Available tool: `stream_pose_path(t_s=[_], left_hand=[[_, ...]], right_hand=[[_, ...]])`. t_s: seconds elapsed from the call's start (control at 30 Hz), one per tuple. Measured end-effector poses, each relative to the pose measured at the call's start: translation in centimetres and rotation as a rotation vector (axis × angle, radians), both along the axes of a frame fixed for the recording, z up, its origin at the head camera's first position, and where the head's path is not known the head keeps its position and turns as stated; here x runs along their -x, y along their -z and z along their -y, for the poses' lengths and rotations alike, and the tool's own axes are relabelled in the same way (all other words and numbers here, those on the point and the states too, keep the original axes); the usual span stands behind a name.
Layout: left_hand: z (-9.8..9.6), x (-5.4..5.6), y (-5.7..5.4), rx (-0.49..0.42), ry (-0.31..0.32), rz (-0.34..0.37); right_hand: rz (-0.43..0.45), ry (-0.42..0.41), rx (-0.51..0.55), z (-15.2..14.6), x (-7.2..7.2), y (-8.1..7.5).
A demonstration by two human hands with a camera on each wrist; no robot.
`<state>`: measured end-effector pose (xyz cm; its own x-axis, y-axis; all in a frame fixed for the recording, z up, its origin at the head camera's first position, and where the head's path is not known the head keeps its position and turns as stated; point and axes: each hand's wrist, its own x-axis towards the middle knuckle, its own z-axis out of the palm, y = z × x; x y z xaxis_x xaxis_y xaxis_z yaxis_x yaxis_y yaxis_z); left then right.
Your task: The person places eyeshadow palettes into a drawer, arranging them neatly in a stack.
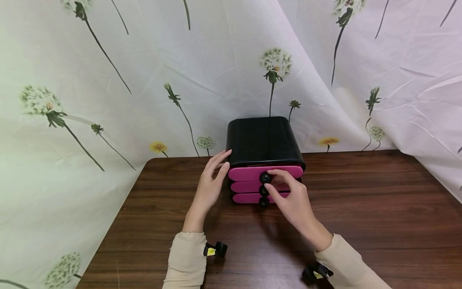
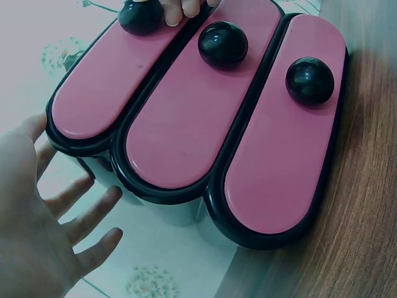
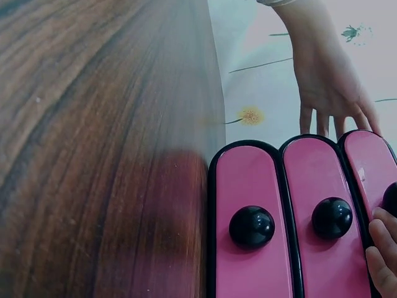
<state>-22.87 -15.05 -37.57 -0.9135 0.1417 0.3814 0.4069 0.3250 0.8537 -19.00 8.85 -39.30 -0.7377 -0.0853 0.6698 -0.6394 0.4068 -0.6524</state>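
Note:
A small black drawer cabinet (image 1: 261, 140) with three pink drawer fronts stands on the table against the cloth. Each front carries a round black knob. My right hand (image 1: 294, 198) pinches the top drawer knob (image 1: 265, 177) between thumb and forefinger. My left hand (image 1: 209, 184) rests at the cabinet's left side, thumb near the front corner; its fingers are spread in the left wrist view. The middle knob (image 2: 223, 45) and bottom knob (image 2: 309, 81) are untouched. In the right wrist view, only some right fingers (image 3: 384, 248) show beside the top drawer front (image 3: 366, 158).
The brown wooden table (image 1: 368, 208) extends on both sides and in front of the cabinet. A white cloth (image 1: 216, 60) printed with dandelions hangs behind it. Small black devices (image 1: 221, 249) are strapped at both wrists over beige sleeves (image 1: 187, 257).

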Motion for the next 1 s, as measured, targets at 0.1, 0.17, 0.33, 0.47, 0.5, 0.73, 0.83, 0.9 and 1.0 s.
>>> stream_pose_path(t_s=[0.1,0.17,0.33,0.47,0.5,0.73,0.83,0.9,1.0], left_hand=[[-0.1,0.0,0.0,-0.002,0.001,0.004],[-0.1,0.0,0.0,-0.002,0.002,0.003],[-0.4,-0.9,-1.4,-0.014,0.009,0.026],[-0.3,-0.8,-1.4,-0.019,0.010,0.037],[-0.2,-0.5,-1.0,-0.014,0.006,0.028],[0.0,0.0,0.0,0.009,-0.013,-0.012],[0.1,-0.1,-0.2,0.072,-0.048,-0.022],[0.3,-0.2,-0.4,0.131,-0.082,-0.036],[0.8,-0.3,-0.7,0.218,-0.127,-0.077]], right_hand=[[-0.011,0.002,0.009,0.0,0.2,0.0],[-0.014,0.004,0.015,0.0,0.2,0.0],[-0.012,0.005,0.023,0.1,0.4,-0.1],[-0.016,0.004,0.016,0.1,0.6,0.0],[-0.018,0.002,0.012,0.1,0.7,0.0],[-0.017,-0.030,-0.029,-0.6,0.5,0.0],[-0.032,-0.033,-0.036,-1.3,0.1,-0.4],[-0.047,-0.027,-0.042,-1.9,-0.2,-0.7],[-0.079,-0.006,-0.055,-3.1,-0.7,-1.3]])
